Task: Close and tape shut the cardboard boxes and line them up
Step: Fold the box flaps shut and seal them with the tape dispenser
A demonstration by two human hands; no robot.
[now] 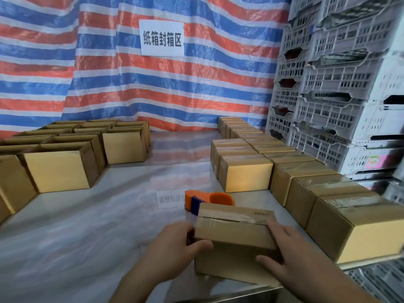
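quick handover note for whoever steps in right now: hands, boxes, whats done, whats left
Left hand grips the left end of the taped box; right hand holds its right end, at the near edge of the table.
Tape dispenser lies just behind that box.
Done: sealed boxes are lined up in rows along the right; the held box has tape over its top seam.
Left: set this box in line, then close and tape the open boxes on the left.
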